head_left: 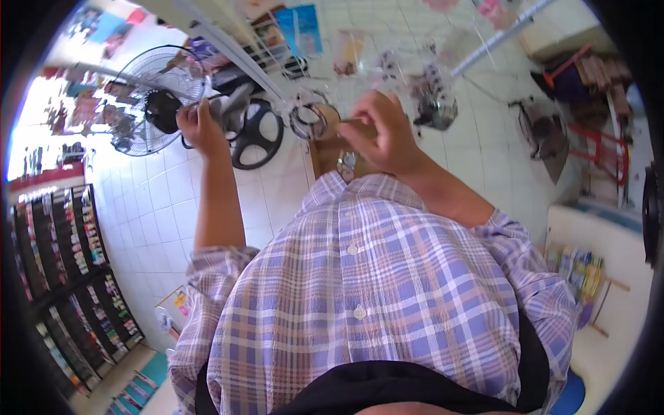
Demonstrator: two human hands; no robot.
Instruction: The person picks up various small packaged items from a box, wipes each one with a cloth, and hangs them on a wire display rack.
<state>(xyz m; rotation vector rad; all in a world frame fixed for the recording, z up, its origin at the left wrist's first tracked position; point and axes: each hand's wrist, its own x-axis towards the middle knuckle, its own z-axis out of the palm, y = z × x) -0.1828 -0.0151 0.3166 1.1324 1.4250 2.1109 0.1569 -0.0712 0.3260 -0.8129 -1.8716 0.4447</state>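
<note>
My left hand (198, 128) is raised at the upper left, its fingers curled closed. In this view it overlaps the black hub of a standing fan (162, 111), and a grey cloth-like thing (234, 107) shows right beside it. At top centre my right hand (382, 131) has its fingers bent, thumb and forefinger toward a clear packet (315, 119) with dark rings and a tan part. The thumb tip lies right at the packet's edge. I cannot make out what either hand grips. Small shiny pieces (346, 164) show below the right hand, close to my shirt front.
More clear packets (436, 104) hang right of my right hand. A black wheel-shaped base (257, 135) stands on the tiled floor (155, 207). Racks of small goods (66, 277) line the left. A red chair (602, 149) and a dark bag (543, 128) are at the right.
</note>
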